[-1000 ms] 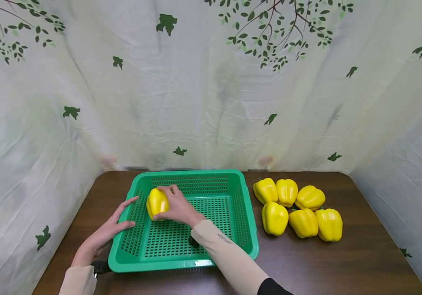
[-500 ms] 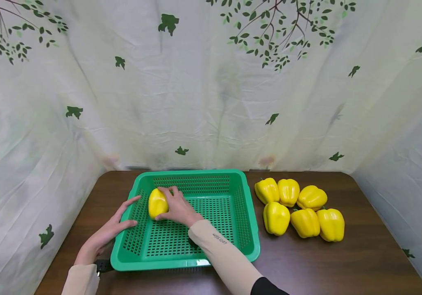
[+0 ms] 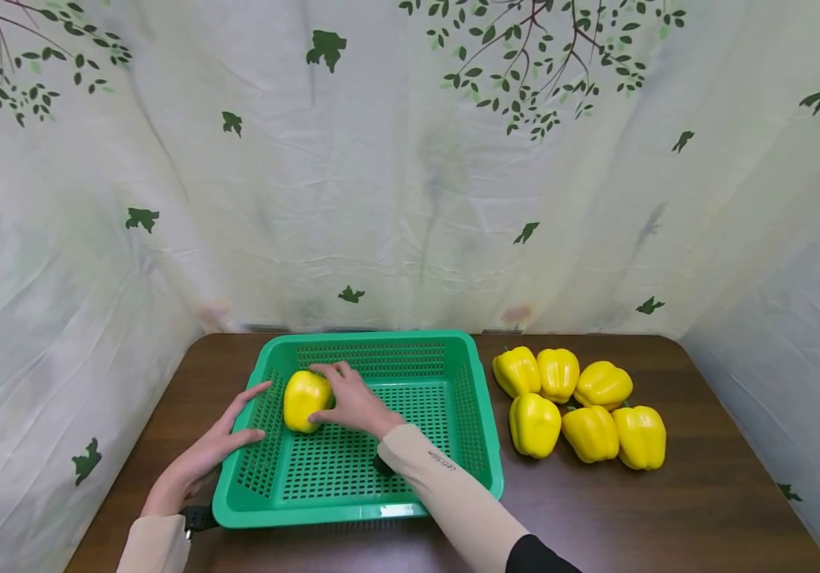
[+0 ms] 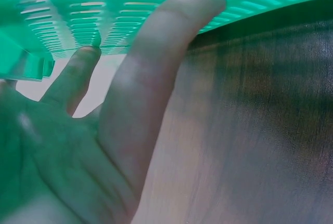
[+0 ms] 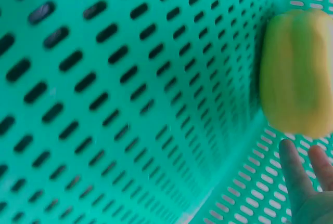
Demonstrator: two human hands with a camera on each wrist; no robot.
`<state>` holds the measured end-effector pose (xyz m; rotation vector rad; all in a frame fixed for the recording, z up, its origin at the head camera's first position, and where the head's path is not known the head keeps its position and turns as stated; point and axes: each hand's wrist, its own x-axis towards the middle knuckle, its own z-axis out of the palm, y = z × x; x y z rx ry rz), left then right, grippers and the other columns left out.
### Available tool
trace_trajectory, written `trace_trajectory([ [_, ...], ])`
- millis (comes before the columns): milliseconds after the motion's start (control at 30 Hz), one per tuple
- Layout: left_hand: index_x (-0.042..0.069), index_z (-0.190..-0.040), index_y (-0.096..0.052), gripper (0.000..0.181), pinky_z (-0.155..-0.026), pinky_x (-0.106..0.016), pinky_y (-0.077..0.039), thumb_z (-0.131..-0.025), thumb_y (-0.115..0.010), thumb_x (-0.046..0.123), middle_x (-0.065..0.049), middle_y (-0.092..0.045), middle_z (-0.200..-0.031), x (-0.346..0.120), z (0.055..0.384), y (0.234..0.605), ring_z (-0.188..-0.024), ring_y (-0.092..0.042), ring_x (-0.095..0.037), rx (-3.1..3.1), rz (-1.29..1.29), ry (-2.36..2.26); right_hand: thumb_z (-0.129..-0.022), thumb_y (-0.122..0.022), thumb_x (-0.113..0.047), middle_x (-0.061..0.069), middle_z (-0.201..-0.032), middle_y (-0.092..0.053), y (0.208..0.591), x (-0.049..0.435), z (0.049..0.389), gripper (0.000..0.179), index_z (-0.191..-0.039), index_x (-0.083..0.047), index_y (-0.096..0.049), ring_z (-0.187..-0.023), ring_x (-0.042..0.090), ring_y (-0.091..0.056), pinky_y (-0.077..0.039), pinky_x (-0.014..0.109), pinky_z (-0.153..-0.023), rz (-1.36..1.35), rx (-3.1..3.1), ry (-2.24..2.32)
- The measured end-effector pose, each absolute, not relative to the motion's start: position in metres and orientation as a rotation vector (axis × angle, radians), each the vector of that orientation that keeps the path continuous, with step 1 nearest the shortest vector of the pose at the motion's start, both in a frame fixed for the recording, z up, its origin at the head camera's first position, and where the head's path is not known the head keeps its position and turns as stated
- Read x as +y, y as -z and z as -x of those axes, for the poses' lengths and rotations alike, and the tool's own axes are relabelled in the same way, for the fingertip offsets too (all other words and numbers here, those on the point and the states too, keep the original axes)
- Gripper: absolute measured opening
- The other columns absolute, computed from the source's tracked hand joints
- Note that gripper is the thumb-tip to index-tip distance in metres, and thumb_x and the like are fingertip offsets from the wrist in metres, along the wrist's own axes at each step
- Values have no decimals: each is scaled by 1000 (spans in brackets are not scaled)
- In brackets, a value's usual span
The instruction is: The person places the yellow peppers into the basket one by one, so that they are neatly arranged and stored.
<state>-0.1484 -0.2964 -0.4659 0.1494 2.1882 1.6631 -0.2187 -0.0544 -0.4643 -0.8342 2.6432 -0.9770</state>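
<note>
Yellow bell pepper [image 3: 302, 402] now showing more face, in left part of green basket [image 3: 310, 517]; loosened right hand [image 3: 356, 403], fingers [image 5: 295, 176] wide beside it; left hand [image 3: 215, 440] spread at rim; suggests release nearly complete

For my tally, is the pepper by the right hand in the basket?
In: the yellow pepper sits inside the green basket, walls around it.

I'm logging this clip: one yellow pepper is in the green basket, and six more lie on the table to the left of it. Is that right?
Not quite: the head view shows the six peppers to the right of the basket, not the left. The rest holds: one pepper is in the basket and those six lie on the table.
</note>
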Motion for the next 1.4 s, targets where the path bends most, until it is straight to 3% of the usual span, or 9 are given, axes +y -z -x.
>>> trace_trajectory([
  [400,25,-152,-9,68,-82,-48,-51,-99,-50,17,-22,5,-153,-297,146,465,-117,-42,-45,2170,-118,-1680,-84,-73,-37,11,-142,-38,450,-31,225,78,-148,-18,-34,-124,25,-43,-42,40,-97,856,2598,1046],
  [833,21,-152,-10,67,-83,-46,-50,-98,-50,16,-23,3,-153,-294,146,465,-120,-37,-48,2237,-115,-1661,-86,-72,-33,12,-139,-40,433,-8,221,76,-148,-16,-33,-124,26,-43,-42,39,-96,891,2536,1143],
  [1033,23,-151,-12,65,-81,-47,-51,-98,-47,11,-22,2,-153,-291,147,465,-116,-41,-46,2179,-89,-1719,-86,-71,-36,13,-139,-40,425,14,224,77,-149,-16,-32,-124,29,-43,-43,35,-94,915,2504,1182],
  [1400,21,-152,-12,67,-80,-49,-51,-97,-48,10,-23,3,-153,-289,147,464,-115,-42,-47,2193,-130,-1707,-88,-70,-30,14,-140,-40,409,59,224,76,-149,-12,-30,-121,30,-46,-43,43,-96,904,2467,1271],
])
